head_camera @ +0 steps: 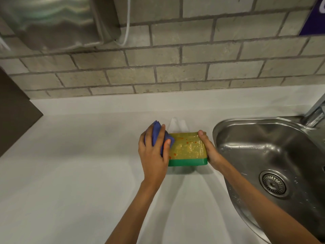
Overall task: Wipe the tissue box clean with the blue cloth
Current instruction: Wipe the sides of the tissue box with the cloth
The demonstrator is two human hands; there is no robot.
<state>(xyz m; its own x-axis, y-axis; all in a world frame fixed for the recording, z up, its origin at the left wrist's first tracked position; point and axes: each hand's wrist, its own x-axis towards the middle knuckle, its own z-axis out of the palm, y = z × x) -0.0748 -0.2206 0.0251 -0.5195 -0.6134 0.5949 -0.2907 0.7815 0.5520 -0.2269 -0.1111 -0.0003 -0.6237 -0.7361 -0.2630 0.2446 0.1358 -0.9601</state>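
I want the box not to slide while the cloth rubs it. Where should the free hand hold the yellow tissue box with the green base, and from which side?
Grip the yellow tissue box with the green base by its right end wall, coming from the sink side, as the right hand does. That flat end opposes the crumpled blue cloth pressed by the left hand.

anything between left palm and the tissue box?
Yes: the blue cloth, bunched under the left hand against the tissue box, head view.

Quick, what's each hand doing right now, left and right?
Left hand: closed on the blue cloth, pressing it against the tissue box.
Right hand: gripping the tissue box's right side.
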